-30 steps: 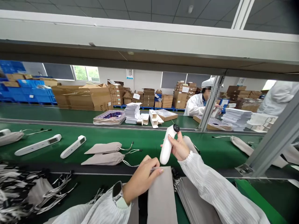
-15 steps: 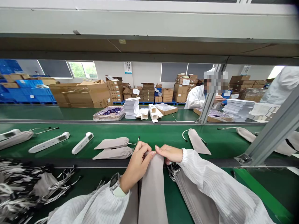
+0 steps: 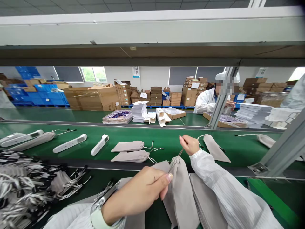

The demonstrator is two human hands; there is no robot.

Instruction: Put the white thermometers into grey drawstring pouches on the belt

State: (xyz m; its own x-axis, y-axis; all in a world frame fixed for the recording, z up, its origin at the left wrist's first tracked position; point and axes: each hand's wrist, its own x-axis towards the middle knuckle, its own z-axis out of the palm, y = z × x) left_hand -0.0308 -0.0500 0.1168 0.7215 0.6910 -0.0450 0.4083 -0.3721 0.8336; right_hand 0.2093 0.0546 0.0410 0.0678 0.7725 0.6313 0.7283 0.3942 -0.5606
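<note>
A grey drawstring pouch (image 3: pixel 182 190) stands upright in front of me, its neck gathered tight. My left hand (image 3: pixel 143 187) is closed, with its fingertips pinching the pouch near the neck. My right hand (image 3: pixel 189 144) is closed on the pouch's drawstring and holds it taut, up and to the right. The white handheld device is out of sight, hidden by the pouch's cloth. A stack of flat grey pouches (image 3: pixel 207 203) lies under my right sleeve.
On the green conveyor belt (image 3: pixel 166 136) lie two filled pouches (image 3: pixel 130 151), white devices (image 3: pixel 70 143) and another pouch (image 3: pixel 214 148). A heap of drawstring pouches (image 3: pixel 26 181) fills the lower left. A metal post (image 3: pixel 281 146) slants at right. A co-worker (image 3: pixel 207 100) sits across the line.
The white device went from my right hand into the grey pouch. My right hand then took the drawstring and pulled it up, gathering the neck shut.
</note>
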